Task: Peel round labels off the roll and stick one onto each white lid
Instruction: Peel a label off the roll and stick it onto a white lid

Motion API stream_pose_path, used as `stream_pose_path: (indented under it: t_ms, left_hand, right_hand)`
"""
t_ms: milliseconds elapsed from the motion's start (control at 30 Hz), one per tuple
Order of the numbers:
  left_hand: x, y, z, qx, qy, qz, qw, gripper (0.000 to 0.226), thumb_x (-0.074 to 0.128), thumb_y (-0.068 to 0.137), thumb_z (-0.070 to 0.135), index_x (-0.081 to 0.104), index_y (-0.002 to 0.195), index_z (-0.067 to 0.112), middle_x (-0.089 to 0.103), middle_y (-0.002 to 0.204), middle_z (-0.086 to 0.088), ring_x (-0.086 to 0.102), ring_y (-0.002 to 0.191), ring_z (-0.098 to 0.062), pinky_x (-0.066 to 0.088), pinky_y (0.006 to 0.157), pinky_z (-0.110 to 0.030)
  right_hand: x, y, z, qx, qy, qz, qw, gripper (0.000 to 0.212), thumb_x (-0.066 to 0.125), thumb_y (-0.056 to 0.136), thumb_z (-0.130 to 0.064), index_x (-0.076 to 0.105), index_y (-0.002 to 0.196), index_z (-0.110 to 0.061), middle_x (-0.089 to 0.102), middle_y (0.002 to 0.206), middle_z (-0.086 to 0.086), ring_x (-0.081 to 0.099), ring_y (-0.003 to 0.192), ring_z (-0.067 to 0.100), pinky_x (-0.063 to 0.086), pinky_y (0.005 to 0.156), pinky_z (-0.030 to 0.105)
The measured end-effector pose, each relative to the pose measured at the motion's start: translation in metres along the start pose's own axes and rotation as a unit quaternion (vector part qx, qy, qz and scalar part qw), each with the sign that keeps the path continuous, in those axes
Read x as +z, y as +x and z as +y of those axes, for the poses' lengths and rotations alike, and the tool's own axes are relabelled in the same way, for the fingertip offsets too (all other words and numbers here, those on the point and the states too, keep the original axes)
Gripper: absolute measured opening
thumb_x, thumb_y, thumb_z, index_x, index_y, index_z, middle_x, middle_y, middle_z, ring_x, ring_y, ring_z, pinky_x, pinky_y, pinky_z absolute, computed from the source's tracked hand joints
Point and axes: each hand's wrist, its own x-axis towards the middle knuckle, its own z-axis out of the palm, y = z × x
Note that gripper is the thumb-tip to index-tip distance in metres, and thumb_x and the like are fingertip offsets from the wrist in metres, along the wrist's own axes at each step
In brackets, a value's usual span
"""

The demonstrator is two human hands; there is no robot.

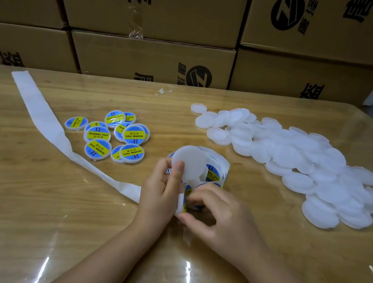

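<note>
Left hand (161, 190): pinches light, stiff lid (189, 163) at rim.
Right hand (220, 220): fingertips pinch label (188, 193) edge.
Label: likely flimsy, sticky; lift by edge.

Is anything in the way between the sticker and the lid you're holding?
Nothing visible is. The left hand holds the bare white lid right above the label that the right hand pinches at the roll.

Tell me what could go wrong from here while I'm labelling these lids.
1. The right hand picks at a label beside the left hand; it may crease or stick to a finger.
2. The left hand holds the blank lid only by its edge, so the label may land off-centre.
3. The trailing backing strip could sweep the labelled lids.
</note>
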Motion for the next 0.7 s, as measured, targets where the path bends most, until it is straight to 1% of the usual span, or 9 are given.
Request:
stream_pose_path:
  t_ms: [67, 133, 233, 300, 400, 467, 567, 633, 700]
  left_hand:
    - [0.000, 0.001, 0.000, 0.004, 0.004, 0.004, 1.000, 0.026, 0.045, 0.088, 0.045, 0.048, 0.074, 0.023, 0.052, 0.049, 0.013, 0.045, 0.048, -0.001, 0.038, 0.049, -0.019]
    - [0.000, 0.002, 0.000, 0.009, 0.003, 0.009, 1.000, 0.026, 0.045, 0.088, 0.041, 0.047, 0.073, 0.021, 0.052, 0.049, 0.013, 0.045, 0.048, 0.000, 0.037, 0.048, -0.015]
    - [-0.001, 0.002, 0.000, 0.012, -0.006, 0.007, 1.000, 0.025, 0.045, 0.089, 0.040, 0.047, 0.073, 0.020, 0.051, 0.049, 0.013, 0.044, 0.048, 0.001, 0.037, 0.049, -0.013]
    - [-0.001, 0.002, 0.000, 0.010, -0.006, 0.008, 1.000, 0.024, 0.045, 0.089, 0.041, 0.048, 0.073, 0.023, 0.052, 0.050, 0.013, 0.046, 0.049, 0.001, 0.038, 0.050, -0.012]
    - [-0.003, 0.004, -0.001, 0.003, -0.003, 0.023, 1.000, 0.023, 0.045, 0.088, 0.043, 0.050, 0.075, 0.024, 0.055, 0.050, 0.013, 0.048, 0.048, 0.002, 0.039, 0.049, -0.013]
    - [-0.004, 0.006, -0.001, 0.000, -0.013, 0.036, 0.999, 0.025, 0.045, 0.091, 0.042, 0.050, 0.075, 0.023, 0.052, 0.047, 0.014, 0.046, 0.046, 0.002, 0.038, 0.047, -0.011]
    - [-0.007, 0.010, -0.002, -0.015, -0.023, 0.059, 0.998, 0.028, 0.043, 0.097, 0.034, 0.046, 0.072, 0.023, 0.049, 0.046, 0.013, 0.044, 0.044, 0.002, 0.036, 0.045, -0.010]
    - [-0.009, 0.011, -0.005, -0.034, -0.038, 0.065, 0.997, 0.032, 0.040, 0.100, 0.026, 0.042, 0.069, 0.021, 0.045, 0.045, 0.012, 0.040, 0.043, 0.000, 0.034, 0.044, -0.012]
    - [-0.011, 0.012, -0.007, -0.050, -0.046, 0.067, 0.995, 0.033, 0.037, 0.102, 0.021, 0.039, 0.068, 0.018, 0.043, 0.045, 0.011, 0.037, 0.043, 0.000, 0.033, 0.044, -0.014]
  right_hand:
    - [-0.001, 0.000, 0.001, -0.011, 0.006, -0.003, 1.000, 0.024, 0.066, 0.083, -0.037, 0.066, 0.082, -0.013, 0.063, 0.083, -0.008, 0.059, 0.075, 0.007, 0.049, 0.062, 0.026]
    - [-0.002, 0.000, 0.003, -0.016, 0.023, -0.016, 0.999, 0.020, 0.065, 0.084, -0.032, 0.067, 0.084, -0.012, 0.064, 0.085, -0.008, 0.059, 0.076, 0.007, 0.050, 0.064, 0.026]
    - [-0.002, 0.001, 0.008, -0.018, 0.043, -0.020, 0.999, 0.009, 0.068, 0.084, -0.021, 0.067, 0.083, -0.012, 0.064, 0.085, -0.008, 0.060, 0.078, 0.006, 0.050, 0.064, 0.029]
    - [-0.002, 0.001, 0.010, -0.010, 0.088, -0.022, 0.996, 0.005, 0.068, 0.083, -0.014, 0.067, 0.080, -0.010, 0.065, 0.083, -0.007, 0.061, 0.077, 0.008, 0.051, 0.064, 0.030]
    - [-0.003, 0.003, 0.013, 0.040, 0.171, -0.028, 0.984, 0.006, 0.069, 0.081, -0.007, 0.067, 0.076, -0.009, 0.065, 0.078, -0.007, 0.061, 0.074, 0.008, 0.050, 0.065, 0.024]
    - [-0.007, 0.005, 0.015, 0.081, 0.211, -0.021, 0.974, 0.007, 0.069, 0.080, -0.007, 0.068, 0.074, -0.009, 0.065, 0.075, -0.007, 0.059, 0.071, 0.011, 0.047, 0.064, 0.022]
    - [-0.018, 0.008, 0.022, 0.156, 0.256, -0.014, 0.954, 0.014, 0.069, 0.081, -0.009, 0.068, 0.071, -0.019, 0.064, 0.071, -0.006, 0.056, 0.066, 0.010, 0.045, 0.064, 0.019]
    - [-0.028, 0.011, 0.027, 0.205, 0.306, -0.029, 0.929, 0.026, 0.068, 0.084, -0.004, 0.068, 0.069, -0.026, 0.063, 0.065, -0.006, 0.055, 0.061, 0.007, 0.045, 0.061, 0.017]
    - [-0.035, 0.014, 0.031, 0.243, 0.364, -0.002, 0.899, 0.028, 0.066, 0.082, -0.001, 0.068, 0.067, -0.024, 0.061, 0.058, -0.005, 0.053, 0.053, 0.006, 0.045, 0.055, 0.016]
